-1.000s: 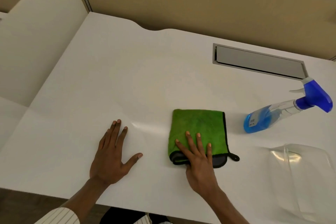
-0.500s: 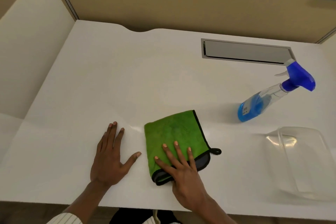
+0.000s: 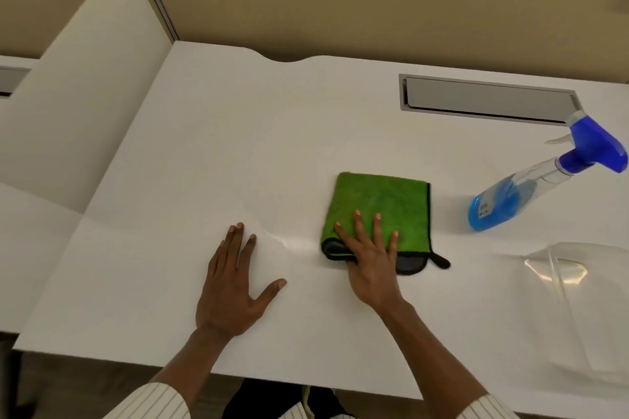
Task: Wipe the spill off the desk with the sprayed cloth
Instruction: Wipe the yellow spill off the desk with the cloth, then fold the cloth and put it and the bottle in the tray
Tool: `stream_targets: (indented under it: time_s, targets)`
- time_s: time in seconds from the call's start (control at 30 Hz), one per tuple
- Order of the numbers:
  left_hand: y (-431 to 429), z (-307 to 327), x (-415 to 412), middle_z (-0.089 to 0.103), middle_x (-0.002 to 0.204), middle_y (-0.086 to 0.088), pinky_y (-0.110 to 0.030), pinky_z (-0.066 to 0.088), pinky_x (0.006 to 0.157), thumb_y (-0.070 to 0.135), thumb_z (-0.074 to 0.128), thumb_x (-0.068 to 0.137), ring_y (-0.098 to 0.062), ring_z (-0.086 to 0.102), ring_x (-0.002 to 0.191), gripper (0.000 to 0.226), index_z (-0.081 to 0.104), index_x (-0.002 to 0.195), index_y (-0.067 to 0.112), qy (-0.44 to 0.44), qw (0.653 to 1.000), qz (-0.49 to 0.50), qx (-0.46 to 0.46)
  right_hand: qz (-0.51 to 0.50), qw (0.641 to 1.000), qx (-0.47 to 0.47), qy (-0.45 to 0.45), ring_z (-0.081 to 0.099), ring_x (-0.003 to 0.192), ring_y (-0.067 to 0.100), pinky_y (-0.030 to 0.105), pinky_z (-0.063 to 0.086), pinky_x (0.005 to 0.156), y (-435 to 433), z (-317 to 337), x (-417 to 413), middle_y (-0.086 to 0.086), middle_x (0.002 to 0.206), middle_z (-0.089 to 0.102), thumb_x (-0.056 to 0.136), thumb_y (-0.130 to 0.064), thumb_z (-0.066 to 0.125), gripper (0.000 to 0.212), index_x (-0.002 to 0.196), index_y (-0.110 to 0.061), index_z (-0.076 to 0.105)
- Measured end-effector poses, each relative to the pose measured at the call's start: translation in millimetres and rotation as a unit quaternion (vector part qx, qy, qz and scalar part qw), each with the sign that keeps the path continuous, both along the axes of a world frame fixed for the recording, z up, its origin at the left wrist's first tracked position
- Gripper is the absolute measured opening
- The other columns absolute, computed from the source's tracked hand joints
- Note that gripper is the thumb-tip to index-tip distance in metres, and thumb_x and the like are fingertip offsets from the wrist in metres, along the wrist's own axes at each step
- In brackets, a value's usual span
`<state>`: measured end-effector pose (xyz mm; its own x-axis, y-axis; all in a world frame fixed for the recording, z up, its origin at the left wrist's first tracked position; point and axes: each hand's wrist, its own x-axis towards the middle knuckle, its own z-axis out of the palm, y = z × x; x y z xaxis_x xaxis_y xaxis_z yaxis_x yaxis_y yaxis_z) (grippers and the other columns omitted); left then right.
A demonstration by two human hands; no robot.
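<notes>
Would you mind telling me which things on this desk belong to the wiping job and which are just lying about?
Belong to the job:
- green cloth, flat under the right hand
- wet streak beside the cloth
- desk
- spray bottle

Lying about:
- clear plastic tub
- grey cable hatch
- left hand, resting flat

Folded green cloth [image 3: 377, 204] flat on white desk [image 3: 211, 153], black-edged, loop at corner.

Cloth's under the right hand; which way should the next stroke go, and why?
Probably slide the green cloth leftward under the right hand: a faint wet sheen lies on the desk between it and the flat left hand.
</notes>
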<state>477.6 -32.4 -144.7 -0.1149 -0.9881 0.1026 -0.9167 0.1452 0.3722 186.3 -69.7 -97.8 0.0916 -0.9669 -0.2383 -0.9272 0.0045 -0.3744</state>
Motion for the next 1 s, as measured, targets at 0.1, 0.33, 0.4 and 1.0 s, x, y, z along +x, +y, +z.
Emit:
stream_targets:
  time_s: [0.1,0.33,0.4,1.0]
  targets:
    - [1.5,-2.1,3.6,0.009,0.190,-0.003,-0.055,0.031,0.135,0.087,0.049,0.098,-0.025,0.012,0.176,0.105,0.031,0.174,0.016,-0.001,1.000,-0.004,-0.005,0.093,0.995,0.006,-0.017,-0.015,0.161,0.036,0.071,-0.006,0.125,1.7,4.5,20.9,-0.005,0.177,0.004,0.085,-0.009,0.048,0.086,0.161,-0.045,0.031]
    - [-0.1,1.0,2.5,0.012,0.189,-0.012,-0.062,0.034,0.133,0.088,0.035,0.100,-0.035,0.018,0.174,0.108,0.032,0.174,0.008,0.010,1.000,-0.018,0.015,0.078,0.923,0.211,-0.313,0.013,0.156,-0.005,0.024,-0.002,0.131,52.4,61.4,18.2,-0.008,0.165,0.043,0.097,0.013,0.048,0.072,0.150,-0.035,0.053]
    - [-1.0,8.1,3.0,0.014,0.187,-0.016,-0.065,0.035,0.132,0.093,0.033,0.095,-0.039,0.019,0.173,0.118,0.035,0.172,0.004,0.029,0.999,-0.023,0.030,-0.031,0.871,0.252,-0.420,0.048,0.141,-0.008,0.005,0.031,0.112,57.3,89.9,10.6,-0.001,0.147,0.064,0.096,0.015,0.049,0.065,0.142,-0.028,0.065]
    - [-55.3,152.8,-75.4,0.082,0.117,-0.010,-0.036,0.064,0.088,0.052,0.101,0.073,-0.022,0.079,0.099,0.063,0.085,0.118,0.011,0.663,0.588,-0.040,0.462,-0.310,0.548,0.190,-0.753,0.067,0.127,0.041,0.055,0.061,0.094,27.2,178.4,-39.8,0.021,0.143,0.066,0.100,-0.033,0.057,0.044,0.134,-0.008,0.071]
